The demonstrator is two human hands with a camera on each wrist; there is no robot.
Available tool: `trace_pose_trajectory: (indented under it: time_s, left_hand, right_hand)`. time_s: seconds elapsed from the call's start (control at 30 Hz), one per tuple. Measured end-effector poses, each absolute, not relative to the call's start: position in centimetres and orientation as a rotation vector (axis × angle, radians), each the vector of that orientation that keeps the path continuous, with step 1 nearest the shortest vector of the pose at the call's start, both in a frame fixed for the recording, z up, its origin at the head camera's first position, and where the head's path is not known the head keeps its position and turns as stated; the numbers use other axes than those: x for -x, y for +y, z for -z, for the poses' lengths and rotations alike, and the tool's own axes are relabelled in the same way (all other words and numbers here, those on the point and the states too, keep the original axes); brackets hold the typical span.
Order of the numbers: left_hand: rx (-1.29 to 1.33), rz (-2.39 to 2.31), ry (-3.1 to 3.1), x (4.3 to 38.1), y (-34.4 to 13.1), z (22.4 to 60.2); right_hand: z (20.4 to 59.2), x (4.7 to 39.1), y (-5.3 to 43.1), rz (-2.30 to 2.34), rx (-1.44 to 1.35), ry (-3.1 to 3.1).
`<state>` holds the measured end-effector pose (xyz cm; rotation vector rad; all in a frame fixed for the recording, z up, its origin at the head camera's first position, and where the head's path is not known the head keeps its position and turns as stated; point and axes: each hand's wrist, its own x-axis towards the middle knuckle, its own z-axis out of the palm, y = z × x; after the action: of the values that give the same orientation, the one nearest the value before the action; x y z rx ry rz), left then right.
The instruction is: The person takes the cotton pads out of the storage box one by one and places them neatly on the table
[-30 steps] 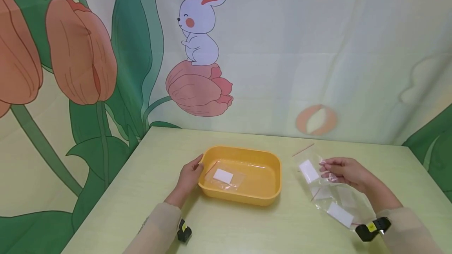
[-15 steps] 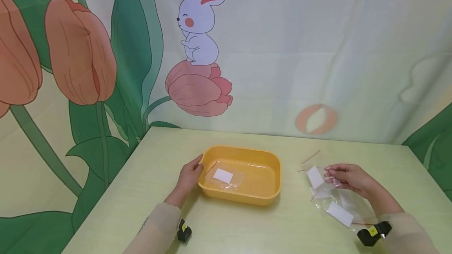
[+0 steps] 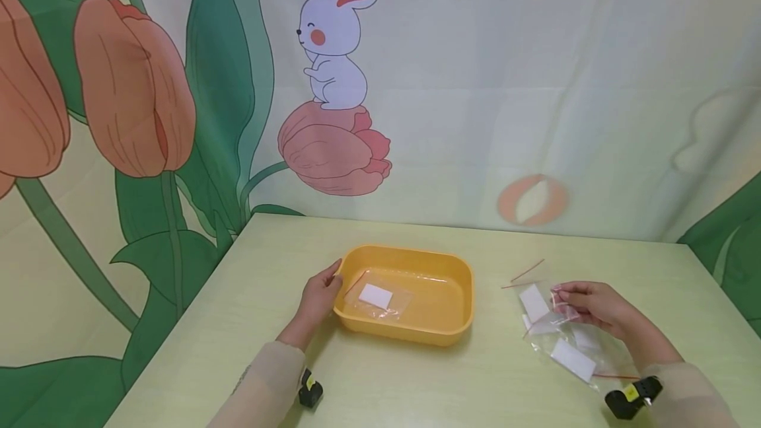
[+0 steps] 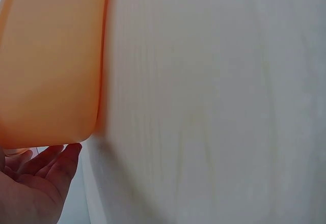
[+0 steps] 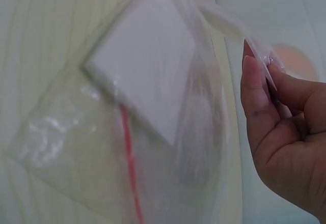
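My left hand [image 3: 319, 294] holds the left end of a yellow plastic tray [image 3: 404, 332] by its rim. In the left wrist view its fingers [image 4: 63, 168] bend against the tray's outer wall. Inside the tray lies a clear zip bag [image 3: 397, 306] with a white rectangular block [image 3: 375, 296] in it. On the right, my right hand [image 3: 600, 306] pinches the edge of a clear zip bag with a red seal line between thumb and fingertips. Under and beside that hand, several similar bags overlap, with white blocks [image 3: 573, 360] inside; one bag [image 5: 56, 147] fills the right wrist view.
The pale yellow-green table [image 3: 428, 388] runs back to a curtain [image 3: 452, 84] printed with tulips and a rabbit. Small black cameras [image 3: 633, 398] are strapped to both wrists.
My right hand has moved slightly right and toward me, with the pinched bag drawn along over the other bags. The left hand and the tray have stayed put.
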<state>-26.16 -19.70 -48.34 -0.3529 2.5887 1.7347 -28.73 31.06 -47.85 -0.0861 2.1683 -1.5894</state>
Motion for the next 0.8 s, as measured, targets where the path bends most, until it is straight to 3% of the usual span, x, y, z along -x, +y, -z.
trace_pose_trajectory:
  time_s: [0.8]
  left_hand:
    - [0.344,-1.734,2.59,26.23,-19.72,48.41]
  right_hand:
    - [47.87,28.78,31.49,1.42,-0.078,2.353]
